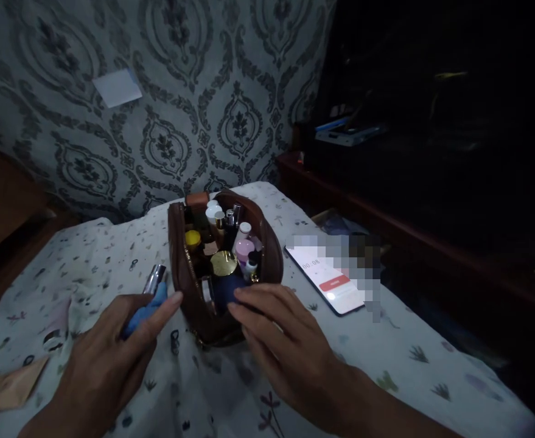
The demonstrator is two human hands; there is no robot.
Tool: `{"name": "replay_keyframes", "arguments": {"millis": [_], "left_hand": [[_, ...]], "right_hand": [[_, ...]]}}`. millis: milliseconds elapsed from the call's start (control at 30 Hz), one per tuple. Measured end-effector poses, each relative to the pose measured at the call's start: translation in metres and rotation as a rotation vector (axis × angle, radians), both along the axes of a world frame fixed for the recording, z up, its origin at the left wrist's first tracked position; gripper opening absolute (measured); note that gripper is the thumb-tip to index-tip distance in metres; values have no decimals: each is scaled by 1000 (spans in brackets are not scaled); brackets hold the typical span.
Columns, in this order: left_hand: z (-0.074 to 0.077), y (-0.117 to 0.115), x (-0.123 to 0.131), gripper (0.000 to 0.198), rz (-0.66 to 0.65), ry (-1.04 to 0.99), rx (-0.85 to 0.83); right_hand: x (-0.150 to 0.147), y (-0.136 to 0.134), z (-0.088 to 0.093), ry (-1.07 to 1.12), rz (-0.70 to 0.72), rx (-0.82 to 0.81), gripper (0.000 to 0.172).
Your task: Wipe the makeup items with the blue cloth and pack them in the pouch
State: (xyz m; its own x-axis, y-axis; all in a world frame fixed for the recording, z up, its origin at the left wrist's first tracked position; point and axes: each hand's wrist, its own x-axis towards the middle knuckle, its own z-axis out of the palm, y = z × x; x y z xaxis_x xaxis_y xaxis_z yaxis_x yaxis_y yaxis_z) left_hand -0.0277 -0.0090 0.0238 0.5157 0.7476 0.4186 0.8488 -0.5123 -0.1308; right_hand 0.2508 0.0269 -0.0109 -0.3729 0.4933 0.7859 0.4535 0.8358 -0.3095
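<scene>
My left hand (107, 350) is closed around a crumpled blue cloth (145, 311) and a bottle with a shiny silver cap (155, 278); the bottle's body is hidden. Its index finger points toward the brown zip bag (181, 267), which stands open on the bed. My right hand (290, 347) reaches over the bag's front edge with fingers stretched out. Its fingertips are at a dark blue item (227, 292) inside; whether they touch it I cannot tell. Also in the bag are a gold round lid (224, 263), a yellow cap (193, 238), a pink-lidded jar (245, 249) and several small bottles.
A lit phone (326, 277) lies right of the bag on the patterned sheet (431, 365). At left are a pale tube (57, 322) and a beige tube-like packet (9, 389). The patterned wall (194, 103) rises behind; a dark wooden rail (335, 188) runs along the right.
</scene>
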Motion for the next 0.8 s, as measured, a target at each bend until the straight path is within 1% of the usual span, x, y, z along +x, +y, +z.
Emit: {"name": "replay_keyframes", "arguments": {"millis": [100,200,333,400,467,533,633,700,800], "left_hand": [[-5,10,9,60,7,30,49],[-12,11,11,59,43,-42,39],[-14,6,9,60,67,-83,5],[-15,5,12,59,91,-89,-11],[-18,4,17,57,123,-88,-21],[-24,-1,23,58,143,-82,-4],[-36,-15,30,70,130,-88,-12],[-43,-27,31,75,117,-99,-82],[-49,-44,22,67,122,-79,-155]], "right_hand": [[8,-3,-2,36,58,-42,28],[12,-4,-10,50,67,-78,25],[11,-1,-30,20,73,-1,27],[9,0,-36,55,65,29,25],[8,-1,-35,87,60,14,25],[10,-3,-29,71,81,-23,29],[13,-4,-21,27,91,-23,37],[12,-3,-20,13,75,-2,43],[5,-4,-22,20,48,22,49]]}}
